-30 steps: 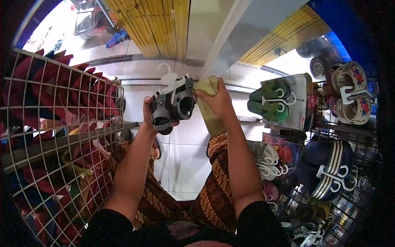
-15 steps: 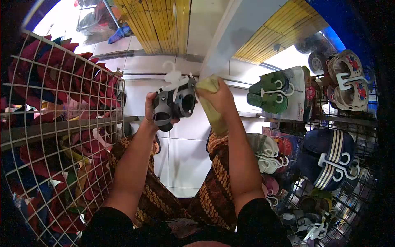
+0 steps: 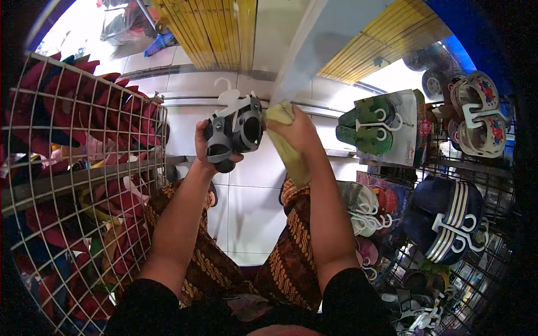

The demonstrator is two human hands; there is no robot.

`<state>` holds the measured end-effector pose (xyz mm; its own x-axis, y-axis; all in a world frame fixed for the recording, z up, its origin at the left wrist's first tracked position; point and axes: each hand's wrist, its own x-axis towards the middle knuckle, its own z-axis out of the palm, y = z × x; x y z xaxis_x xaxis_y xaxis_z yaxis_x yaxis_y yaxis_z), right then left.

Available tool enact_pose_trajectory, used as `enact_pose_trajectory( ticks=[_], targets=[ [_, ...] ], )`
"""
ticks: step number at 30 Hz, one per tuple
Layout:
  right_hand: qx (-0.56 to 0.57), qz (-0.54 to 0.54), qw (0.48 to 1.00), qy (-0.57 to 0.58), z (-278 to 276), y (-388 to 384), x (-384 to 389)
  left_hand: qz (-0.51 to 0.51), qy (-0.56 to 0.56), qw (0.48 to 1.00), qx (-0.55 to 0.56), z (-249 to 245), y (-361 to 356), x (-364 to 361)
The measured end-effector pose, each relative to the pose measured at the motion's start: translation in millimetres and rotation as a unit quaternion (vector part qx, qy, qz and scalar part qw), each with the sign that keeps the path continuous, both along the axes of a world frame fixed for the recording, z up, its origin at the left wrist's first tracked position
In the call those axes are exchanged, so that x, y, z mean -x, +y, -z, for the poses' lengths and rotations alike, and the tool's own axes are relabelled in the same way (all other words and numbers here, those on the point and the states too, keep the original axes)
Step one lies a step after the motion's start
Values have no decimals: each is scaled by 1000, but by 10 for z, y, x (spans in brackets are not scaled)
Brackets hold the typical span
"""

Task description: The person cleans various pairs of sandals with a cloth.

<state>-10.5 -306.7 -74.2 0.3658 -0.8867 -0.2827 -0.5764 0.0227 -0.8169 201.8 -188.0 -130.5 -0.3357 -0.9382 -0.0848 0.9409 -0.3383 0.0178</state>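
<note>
A pair of grey and black sandals (image 3: 234, 134) hangs together on a white plastic hanger (image 3: 227, 96), held up in front of me. My left hand (image 3: 205, 147) grips the pair from the left and below, with the thumb at the left side and fingertips showing underneath. In my right hand (image 3: 298, 130) is a yellow-green cloth (image 3: 287, 147), bunched at the top and hanging down. The bunched end is close beside the right sandal; whether it touches cannot be made out.
A white wire grid (image 3: 89, 168) with red and dark footwear behind it stands on my left. On the right, green sandals (image 3: 367, 126), navy striped slippers (image 3: 448, 218) and patterned sandals (image 3: 476, 115) hang on a black rack (image 3: 482, 280). Ahead are a glass panel and yellow bamboo slats (image 3: 204, 33).
The sandals have turned slightly in my left hand, and the hanger hook has tilted left. My right hand with the cloth has barely shifted. The view has moved a little.
</note>
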Motion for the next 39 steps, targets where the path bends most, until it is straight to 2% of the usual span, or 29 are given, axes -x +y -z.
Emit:
enact_pose_trajectory(
  ticks=[1, 4, 5, 8, 11, 14, 17, 21, 23, 26, 29, 32, 34, 35, 38, 39],
  targets=[
    [35, 29, 998, 35, -85, -2, -25, 7, -2, 1000, -12, -26, -40, -8],
    [5, 112, 993, 32, 15, -200, -54, -87, -121, 988, -41, -69, -102, 21],
    [-21, 68, 997, -9, 5, -217, -5, -103, -154, 981, -61, -17, -161, 13],
    [92, -65, 993, 22, 316, -176, 15, -135, -234, 957, -109, 117, -264, -25],
    [16, -148, 988, 47, -45, -139, -79, -115, -286, 944, -117, -2, -282, 33],
    [20, -121, 990, 73, 16, -159, -127, -126, -308, 935, -126, -74, -317, 100],
    [72, -13, 997, 32, 188, -168, -109, -114, -241, 961, -76, 16, -290, -21],
    [34, -66, 997, 18, 82, -113, -78, -102, -202, 971, -75, 21, -234, -51],
    [3, -106, 994, 8, 106, -65, -106, -109, -230, 963, -91, 18, -178, -5],
    [-11, -120, 993, -12, -186, 71, -138, -138, -261, 952, -76, -43, -105, 55],
    [122, -157, 980, 7, -38, 179, -67, -139, -267, 952, -45, -39, -17, 69],
    [130, -181, 975, 15, 58, 224, -33, -124, -275, 953, -32, -35, 69, 116],
    [97, -193, 976, -10, 106, 248, -1, -118, -253, 959, -38, -91, 103, 151],
    [80, -200, 976, -23, 127, 256, 25, -128, -279, 951, -36, -84, 131, 157],
    [6, -185, 983, 6, -149, 379, 125, -127, -308, 942, -45, -68, 245, 236],
    [47, -176, 983, 32, -43, 378, 185, -119, -336, 933, -51, -50, 274, 258]
  ],
)
